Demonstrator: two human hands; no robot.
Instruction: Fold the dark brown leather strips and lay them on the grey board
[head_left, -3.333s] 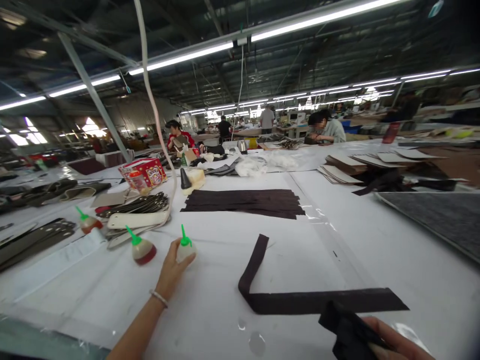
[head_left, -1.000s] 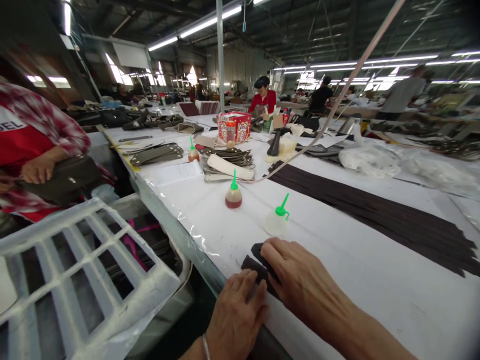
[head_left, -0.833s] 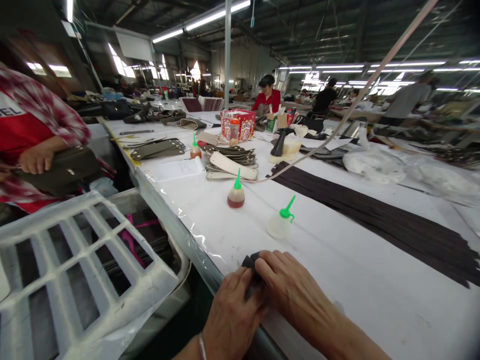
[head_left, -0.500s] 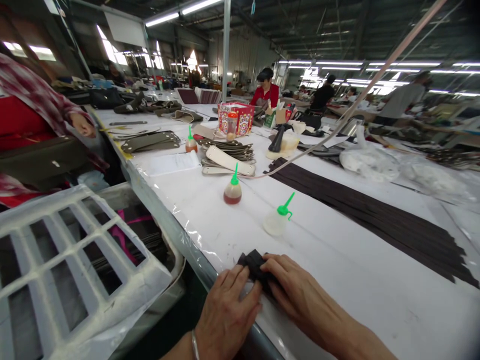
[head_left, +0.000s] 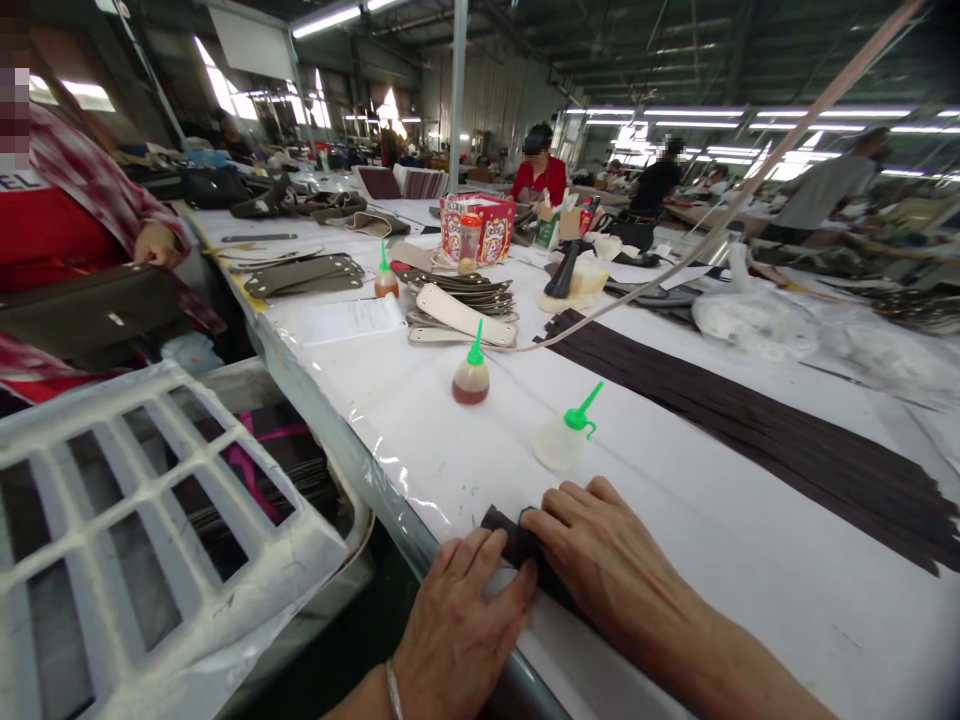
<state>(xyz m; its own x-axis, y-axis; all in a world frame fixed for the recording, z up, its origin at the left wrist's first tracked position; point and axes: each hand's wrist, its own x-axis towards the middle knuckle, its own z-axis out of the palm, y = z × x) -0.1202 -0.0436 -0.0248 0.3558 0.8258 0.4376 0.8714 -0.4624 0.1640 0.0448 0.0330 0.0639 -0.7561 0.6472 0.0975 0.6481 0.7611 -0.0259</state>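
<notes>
A small black piece of folded material, leather or fabric [head_left: 504,532], lies on the white table near its front edge. My left hand [head_left: 461,615], with a bracelet on the wrist, holds its near end between fingers and thumb. The fingers of my right hand [head_left: 604,545] are curled and pinch the upper edge of the same piece, covering much of it. Just beyond my hands stands a clear squeeze bottle with a green spout [head_left: 561,445]. Farther off is a similar bottle with brown liquid [head_left: 470,382].
Long dark strips [head_left: 720,430] lie on the right. Pale and olive straps [head_left: 465,315], a third bottle [head_left: 386,284] and a red patterned box [head_left: 491,228] sit farther back. A white slatted crate [head_left: 135,510] stands left. A person in a checked sleeve [head_left: 124,190] handles an olive piece.
My right hand has shifted slightly up and right, its fingers now more curled at the black piece's edge. The piece looks flatter. The person at left now grips the olive piece.
</notes>
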